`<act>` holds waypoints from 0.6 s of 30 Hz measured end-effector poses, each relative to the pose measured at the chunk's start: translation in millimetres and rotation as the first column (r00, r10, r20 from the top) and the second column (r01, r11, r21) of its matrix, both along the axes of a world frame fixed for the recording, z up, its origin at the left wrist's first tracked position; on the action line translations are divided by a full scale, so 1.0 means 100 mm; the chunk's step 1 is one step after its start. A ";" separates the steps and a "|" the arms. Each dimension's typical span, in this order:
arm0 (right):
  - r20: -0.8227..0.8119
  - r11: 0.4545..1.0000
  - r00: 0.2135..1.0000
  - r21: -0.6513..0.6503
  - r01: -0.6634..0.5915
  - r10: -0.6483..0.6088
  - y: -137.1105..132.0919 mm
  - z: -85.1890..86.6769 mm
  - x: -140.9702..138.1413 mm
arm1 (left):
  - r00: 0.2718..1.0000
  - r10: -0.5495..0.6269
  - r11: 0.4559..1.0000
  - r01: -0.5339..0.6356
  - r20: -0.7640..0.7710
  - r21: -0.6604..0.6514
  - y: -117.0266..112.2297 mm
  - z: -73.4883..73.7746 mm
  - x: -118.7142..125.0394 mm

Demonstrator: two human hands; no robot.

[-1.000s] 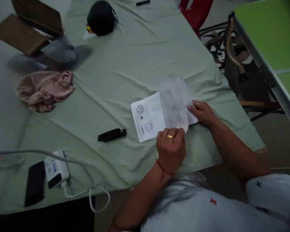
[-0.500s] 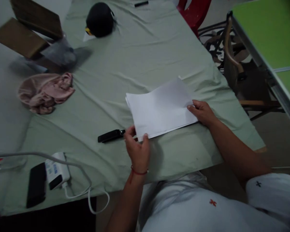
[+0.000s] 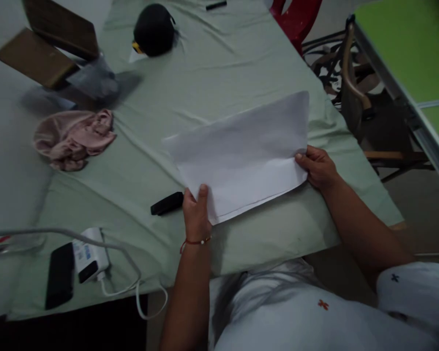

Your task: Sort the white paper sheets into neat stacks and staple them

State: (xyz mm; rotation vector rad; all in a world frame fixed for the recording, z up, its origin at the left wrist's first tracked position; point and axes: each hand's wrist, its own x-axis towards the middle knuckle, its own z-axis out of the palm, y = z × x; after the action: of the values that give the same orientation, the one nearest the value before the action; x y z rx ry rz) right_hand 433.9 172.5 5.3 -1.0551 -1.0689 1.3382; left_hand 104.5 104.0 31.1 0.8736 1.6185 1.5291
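Observation:
A few sheets of white paper point(image 3: 241, 161) are held up over the green cloth, their far edge raised and bowed. My left hand point(image 3: 197, 212) grips the near left edge, thumb on top and fingers hidden behind. At the right edge my right hand point(image 3: 318, 168) pinches the sheets between thumb and fingers. Just left of my left hand lies a black stapler point(image 3: 166, 203), its right end partly covered by that hand.
On the green cloth-covered table point(image 3: 131, 165) lie a crumpled pink cloth point(image 3: 75, 139), a black phone point(image 3: 60, 278), a white power strip point(image 3: 90, 253) with cables, and a dark rounded object point(image 3: 154, 30). Brown boards point(image 3: 36, 58) stand at left. A chair point(image 3: 354, 92) and a green table point(image 3: 406, 48) are right.
The sheets have been lifted and tilted up at the far side, and they look spread wider. My left hand has shifted left with its thumb now upright; my right hand moved slightly right.

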 end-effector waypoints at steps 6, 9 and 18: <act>0.063 0.996 0.998 0.087 0.013 -0.019 0.01 0.01 0.12 | 0.984 -0.175 0.984 0.176 -0.012 0.012 0.11 -0.02 -0.02; 0.078 0.995 0.996 0.087 0.047 -0.053 -0.01 0.07 0.16 | 0.957 -0.224 0.970 0.236 -0.185 0.050 0.11 0.02 -0.14; 0.185 0.999 0.982 0.008 0.033 -0.034 -0.07 0.07 0.07 | 0.875 -0.368 0.929 0.360 -0.315 -0.087 0.01 0.00 -0.36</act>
State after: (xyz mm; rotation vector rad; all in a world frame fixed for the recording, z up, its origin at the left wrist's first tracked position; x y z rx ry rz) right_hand 440.7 166.0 12.6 -1.2063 -1.1851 1.2276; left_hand 68.1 104.9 31.3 1.3904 1.5777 1.1379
